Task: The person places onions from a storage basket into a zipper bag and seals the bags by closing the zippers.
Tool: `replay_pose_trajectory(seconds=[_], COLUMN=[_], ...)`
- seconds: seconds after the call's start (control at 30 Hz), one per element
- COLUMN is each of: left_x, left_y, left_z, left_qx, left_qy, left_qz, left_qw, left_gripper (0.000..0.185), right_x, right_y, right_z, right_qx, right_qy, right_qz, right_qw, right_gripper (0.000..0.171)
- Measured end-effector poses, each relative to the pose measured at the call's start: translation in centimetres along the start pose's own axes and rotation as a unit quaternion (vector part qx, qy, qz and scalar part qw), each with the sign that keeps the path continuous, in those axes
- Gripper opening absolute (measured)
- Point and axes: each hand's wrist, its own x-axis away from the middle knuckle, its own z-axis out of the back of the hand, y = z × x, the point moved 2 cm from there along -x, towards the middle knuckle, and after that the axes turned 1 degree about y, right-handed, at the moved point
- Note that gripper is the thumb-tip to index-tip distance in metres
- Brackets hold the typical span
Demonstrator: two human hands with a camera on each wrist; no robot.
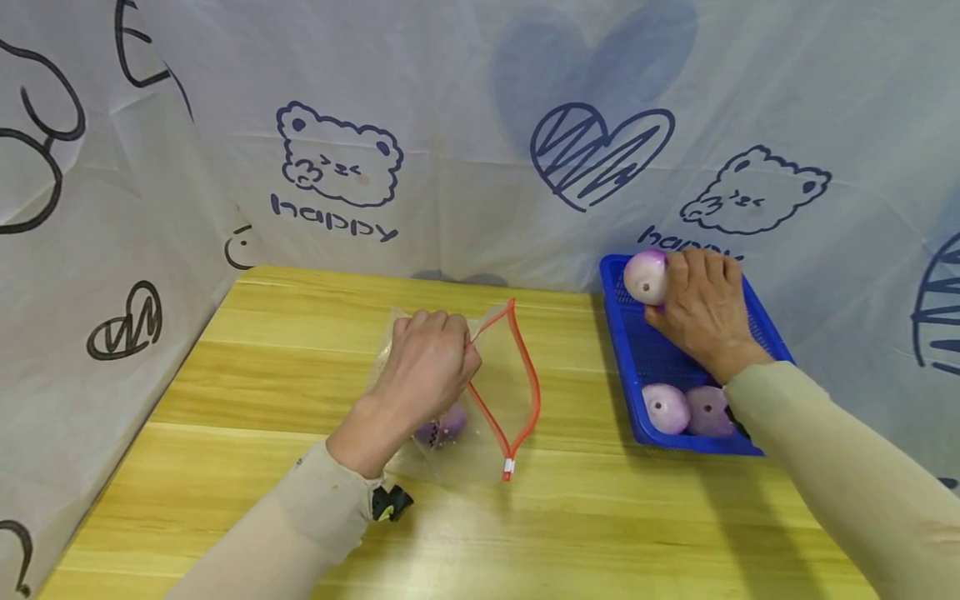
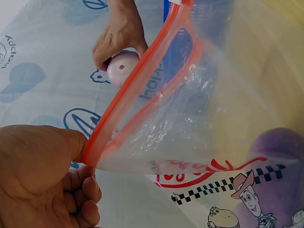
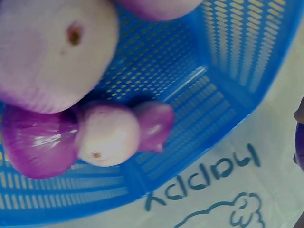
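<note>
Onion (image 1: pixel 643 279) hung over the blue basket (image 1: pixel 620 350)
The right hand (image 1: pixel 705 308) gripped it; the left hand (image 1: pixel 427 358) pinched the red rim (image 1: pixel 536 390) of the clear bag (image 2: pixel 199 114), seemingly to keep it gaping.

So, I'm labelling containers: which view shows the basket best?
The head view: most of the basket shows, rim and inside, though the right hand and sleeve cover part. The right wrist view gets closer but crops it. The left wrist view shows only a blue piece, partly behind the bag.
</note>
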Motion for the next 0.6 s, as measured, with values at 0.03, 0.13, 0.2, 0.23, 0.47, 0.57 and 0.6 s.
replay_pose_trajectory(seconds=[0.03, 0.13, 0.2, 0.23, 0.47, 0.57, 0.6], left_x=[0.0, -0.1, -0.1, -0.1, -0.2, -0.2, -0.2], left_y=[0.0, -0.1, -0.1, -0.1, -0.2, -0.1, -0.1], left_z=[0.0, 0.1, 0.0, 0.0, -0.1, -0.1, -0.1], left_qx=[-0.001, -0.003, -0.004, -0.006, -0.053, -0.074, -0.078], left_qy=[0.001, 0.002, 0.004, 0.007, 0.082, 0.112, 0.120], left_qz=[0.000, -0.001, 0.000, -0.001, -0.045, -0.062, -0.066], left_qw=[1.0000, 1.0000, 1.0000, 1.0000, 0.9942, 0.9889, 0.9875], left_gripper=[0.022, 0.022, 0.022, 0.022, 0.024, 0.025, 0.026], right_x=[-0.2, -0.8, -1.1, -1.3, -2.0, -2.3, -2.4], right_y=[-0.3, -1.1, -1.7, -2.0, -4.4, -5.7, -6.1], right_z=[0.1, 0.5, 0.8, 0.9, 1.9, 2.4, 2.6], right_qx=[-0.001, 0.000, -0.001, -0.001, -0.011, -0.014, -0.016], right_qy=[0.004, 0.005, 0.008, 0.007, 0.018, 0.022, 0.019], right_qz=[0.002, 0.012, 0.019, 0.022, 0.040, 0.048, 0.051], right_qw=[1.000, 1.000, 1.000, 1.000, 0.999, 0.998, 0.998], right_gripper=[0.066, 0.065, 0.065, 0.066, 0.070, 0.071, 0.071])
